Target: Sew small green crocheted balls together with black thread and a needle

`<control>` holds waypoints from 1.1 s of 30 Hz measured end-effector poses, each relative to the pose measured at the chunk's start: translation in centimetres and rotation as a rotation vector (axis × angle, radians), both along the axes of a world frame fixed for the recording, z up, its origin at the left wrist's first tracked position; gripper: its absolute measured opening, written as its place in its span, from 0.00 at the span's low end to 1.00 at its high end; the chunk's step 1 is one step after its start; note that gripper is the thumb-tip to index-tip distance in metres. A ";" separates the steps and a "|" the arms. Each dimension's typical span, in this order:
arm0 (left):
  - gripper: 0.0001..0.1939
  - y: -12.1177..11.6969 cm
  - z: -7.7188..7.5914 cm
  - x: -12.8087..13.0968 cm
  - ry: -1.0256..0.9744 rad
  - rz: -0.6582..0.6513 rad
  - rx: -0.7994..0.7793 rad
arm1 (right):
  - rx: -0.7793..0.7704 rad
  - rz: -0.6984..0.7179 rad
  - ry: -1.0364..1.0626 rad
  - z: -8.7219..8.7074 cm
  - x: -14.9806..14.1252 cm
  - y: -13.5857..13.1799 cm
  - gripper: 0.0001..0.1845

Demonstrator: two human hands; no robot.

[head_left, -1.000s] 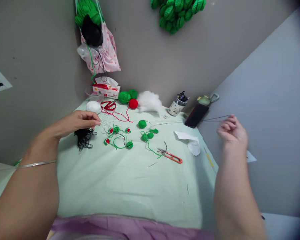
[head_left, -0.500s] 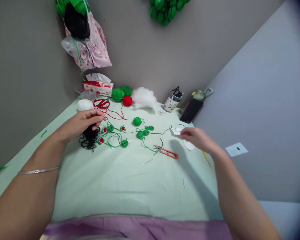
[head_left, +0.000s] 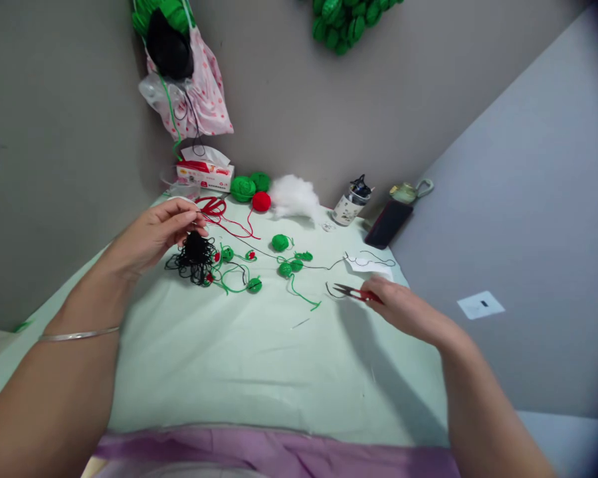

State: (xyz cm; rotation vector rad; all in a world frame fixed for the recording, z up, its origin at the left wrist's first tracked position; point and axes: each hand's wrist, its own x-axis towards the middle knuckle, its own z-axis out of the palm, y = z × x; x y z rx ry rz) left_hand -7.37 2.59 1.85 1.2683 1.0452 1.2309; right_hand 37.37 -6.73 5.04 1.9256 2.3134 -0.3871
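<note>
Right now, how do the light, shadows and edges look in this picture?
Head view: a soft shadow falls across the pale cloth below the right hand; head view: the upper right corner darkens to black; head view: the bracelet catches a little shine.

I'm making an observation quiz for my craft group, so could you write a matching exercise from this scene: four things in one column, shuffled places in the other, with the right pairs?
Things
1. Scissors
2. Black yarn bundle
3. Red yarn ball
4. Needle

Places
A. Beside the white stuffing
B. On the bare tablecloth, apart from the yarn
C. In the right hand
D. Close by the left hand

Right pairs
1-C
2-D
3-A
4-B
</note>
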 end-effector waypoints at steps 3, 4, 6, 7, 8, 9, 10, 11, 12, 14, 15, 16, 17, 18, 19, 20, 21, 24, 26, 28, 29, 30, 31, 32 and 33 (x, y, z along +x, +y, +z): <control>0.09 -0.3 -0.1 0.5 0.042 -0.050 0.015 | 0.100 -0.110 0.079 1.6 -0.2 0.1 0.06; 0.08 -0.4 -0.1 0.6 0.074 -0.069 0.021 | 0.129 -0.121 0.158 1.9 -0.9 0.3 0.04; 0.08 -0.7 0.0 1.1 0.137 -0.114 0.031 | 0.166 -0.102 0.406 2.1 -3.1 0.7 0.04; 0.09 -0.9 0.0 1.3 0.172 -0.150 0.035 | 0.170 -0.096 0.558 1.9 -4.7 1.1 0.07; 0.09 -1.1 0.0 1.7 0.211 -0.193 0.040 | 0.168 -0.118 0.709 1.6 -6.6 1.4 0.10; 0.10 -1.3 0.1 2.0 0.252 -0.237 0.047 | 0.137 -0.156 0.841 1.2 -8.6 1.8 0.14; 0.11 -1.5 0.0 2.4 0.295 -0.283 0.051 | 0.112 -0.191 0.971 0.6 -10.7 2.3 0.15; 0.12 -1.6 0.0 2.8 0.333 -0.323 0.049 | 0.065 -0.190 1.079 0.0 -12.8 2.7 0.16; 0.12 -1.8 0.0 3.1 0.362 -0.355 0.046 | 0.014 -0.164 1.167 -0.5 -14.7 3.1 0.18; 0.13 -1.9 -0.1 3.6 0.401 -0.400 0.044 | -0.091 -0.109 1.276 -1.6 -17.8 3.9 0.20; 0.14 -1.9 -0.1 3.6 0.413 -0.405 0.049 | -0.161 -0.065 1.295 -2.1 -18.8 4.3 0.19; 0.14 -1.9 -0.1 3.6 0.423 -0.402 0.058 | -0.229 -0.030 1.308 -2.4 -19.5 4.6 0.17; 0.14 -1.9 -0.1 3.5 0.430 -0.393 0.069 | -0.286 -0.018 1.328 -2.6 -19.9 4.9 0.17; 0.14 -1.8 0.0 3.4 0.439 -0.389 0.078 | -0.333 -0.032 1.361 -2.8 -20.0 5.1 0.17; 0.14 -1.7 0.1 3.2 0.453 -0.395 0.081 | -0.371 -0.070 1.408 -2.8 -19.8 5.3 0.18; 0.14 -1.7 0.2 3.0 0.474 -0.414 0.076 | -0.395 -0.125 1.469 -2.6 -19.5 5.5 0.19; 0.15 -1.6 0.3 2.8 0.501 -0.439 0.063 | -0.404 -0.183 1.537 -2.4 -19.0 5.7 0.19; 0.16 -1.5 0.5 2.0 0.578 -0.484 0.021 | -0.336 -0.278 1.686 -1.1 -16.3 6.3 0.19; 0.16 -1.3 0.5 1.3 0.586 -0.470 0.018 | -0.166 -0.301 1.682 0.2 -13.3 6.9 0.20; 0.16 -1.1 0.5 0.3 0.582 -0.466 0.013 | 0.096 -0.297 1.555 1.5 -9.3 7.4 0.20; 0.16 -0.9 0.5 -0.2 0.586 -0.474 0.003 | 0.243 -0.295 1.453 2.1 -7.0 7.6 0.19; 0.17 -0.7 0.4 -0.8 0.595 -0.484 -0.010 | 0.363 -0.298 1.348 2.6 -4.7 7.6 0.19; 0.18 -0.6 0.4 -1.4 0.607 -0.493 -0.026 | 0.418 -0.312 1.323 3.0 -2.5 7.5 0.20; 0.19 -0.5 0.3 -1.9 0.616 -0.497 -0.040 | 0.435 -0.323 1.307 3.2 -0.4 7.3 0.22; 0.19 -0.4 0.2 -2.4 0.620 -0.499 -0.053 | 0.472 -0.328 1.286 3.3 1.4 7.1 0.22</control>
